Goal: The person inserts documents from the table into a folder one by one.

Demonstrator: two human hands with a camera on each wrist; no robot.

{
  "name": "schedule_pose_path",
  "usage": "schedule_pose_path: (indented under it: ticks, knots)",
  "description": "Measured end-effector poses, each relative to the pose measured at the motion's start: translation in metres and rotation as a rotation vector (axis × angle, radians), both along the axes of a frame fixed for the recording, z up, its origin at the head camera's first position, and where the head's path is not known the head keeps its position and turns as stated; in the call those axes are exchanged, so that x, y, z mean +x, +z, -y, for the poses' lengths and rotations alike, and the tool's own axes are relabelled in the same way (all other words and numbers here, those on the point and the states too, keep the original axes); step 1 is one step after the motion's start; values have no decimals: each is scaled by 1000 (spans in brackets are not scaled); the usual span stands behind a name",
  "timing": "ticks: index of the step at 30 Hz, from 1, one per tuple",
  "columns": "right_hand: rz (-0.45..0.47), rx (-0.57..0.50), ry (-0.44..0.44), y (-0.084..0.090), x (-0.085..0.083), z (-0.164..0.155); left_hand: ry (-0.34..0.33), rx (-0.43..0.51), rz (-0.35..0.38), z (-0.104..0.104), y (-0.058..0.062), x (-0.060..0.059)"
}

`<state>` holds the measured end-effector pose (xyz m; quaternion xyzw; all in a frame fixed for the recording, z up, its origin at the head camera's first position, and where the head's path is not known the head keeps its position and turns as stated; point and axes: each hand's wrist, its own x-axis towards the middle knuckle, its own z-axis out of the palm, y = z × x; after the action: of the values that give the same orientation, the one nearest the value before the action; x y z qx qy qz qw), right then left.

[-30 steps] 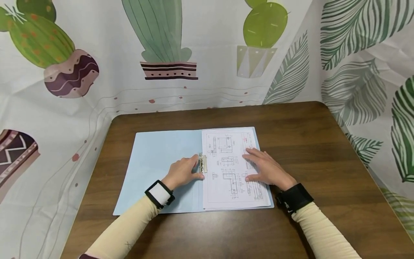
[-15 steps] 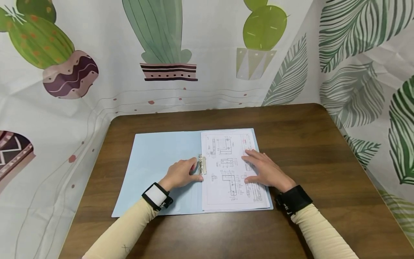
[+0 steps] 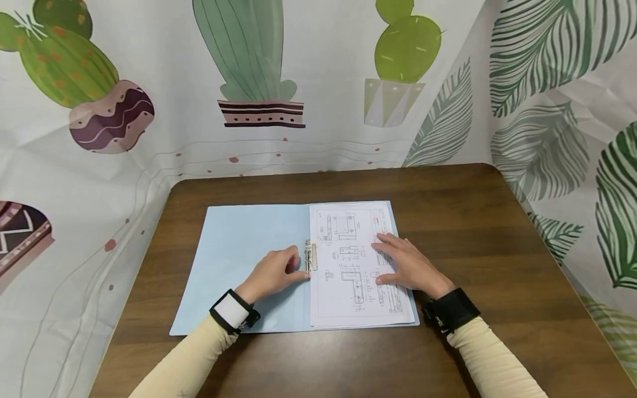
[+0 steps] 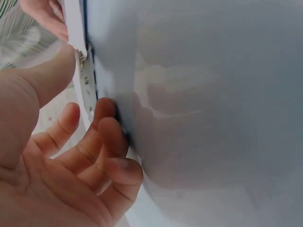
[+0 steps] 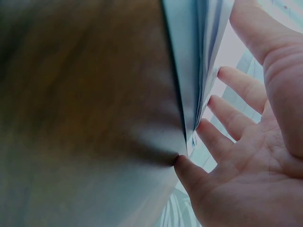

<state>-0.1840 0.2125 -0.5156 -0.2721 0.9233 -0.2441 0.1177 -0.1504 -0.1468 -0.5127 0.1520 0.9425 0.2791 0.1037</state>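
Observation:
A light blue folder (image 3: 244, 232) lies spread on the table. On its right half is a stack of white sheets (image 3: 333, 307), the top one printed with technical drawings. A metal lever clip (image 3: 311, 257) sits along the stack's left edge, by the fold. My left hand (image 3: 271, 272) is at the clip, thumb tip at its near end, the other fingers loosely bent over the bare left cover. In the left wrist view the thumb meets the clip (image 4: 85, 80). Across the sheets' right side my right hand (image 3: 410, 265) lies with fingers spread, fingertips on the paper.
The brown wooden table (image 3: 473, 221) reaches past the folder on all sides. Behind it and to both sides hangs a white cloth (image 3: 333, 66) printed with cacti and leaves. Each wrist wears a black strap (image 3: 453, 309).
My left hand has drawn back slightly to the left, its index finger moving off the clip while the thumb stays near the clip's lower end. The right hand keeps its place on the sheets.

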Motion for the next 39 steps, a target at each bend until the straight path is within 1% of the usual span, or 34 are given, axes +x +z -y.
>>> schedule_pose_path:
  ticks: [2, 4, 6, 8, 9, 10, 12, 15, 18, 20, 22, 24, 29, 32, 35, 39]
  knots:
    - [-1, -1, -2, -1, 0, 0, 37, 14, -30, 6, 2, 2]
    - [-3, -1, -1, -2, 0, 0, 88, -2, -102, 16, 3, 4]
    - [1, -2, -3, -3, 0, 0, 149, -49, -198, 28, 4, 6]
    - [4, -3, -3, -3, 1, 0, 224, -109, -275, 42, 5, 9]
    - [5, -3, -2, -3, 1, 0, 265, -138, -296, 49, 6, 11]
    - [6, -5, -2, -3, 2, 0, 306, -164, -301, 56, 8, 13]
    - [6, -7, 0, -3, 2, 0, 384, -202, -275, 70, 12, 17]
    - [5, -9, 3, -3, 2, 0, 483, -240, -190, 88, 18, 24]
    - [4, -7, 2, -2, 2, 0, 558, -269, -118, 102, 20, 30]
    - [7, -6, -2, -2, 2, -1, 593, -280, -81, 108, 20, 33]
    - [7, -7, -4, -1, 1, -1, 615, -286, -57, 111, 19, 34]
    - [8, -8, -5, -1, 1, -1, 623, -287, -47, 112, 19, 35]
    - [8, -17, -1, -3, 1, -1, 613, -297, -46, 113, 20, 35]
    - [7, -21, -1, -3, 1, -1, 593, -297, -39, 115, 22, 35]
    - [4, -23, 2, -4, 1, -1, 570, -269, -14, 122, 31, 35]
    - [-1, -24, 9, -2, 1, -3, 530, -193, 10, 136, 52, 34]
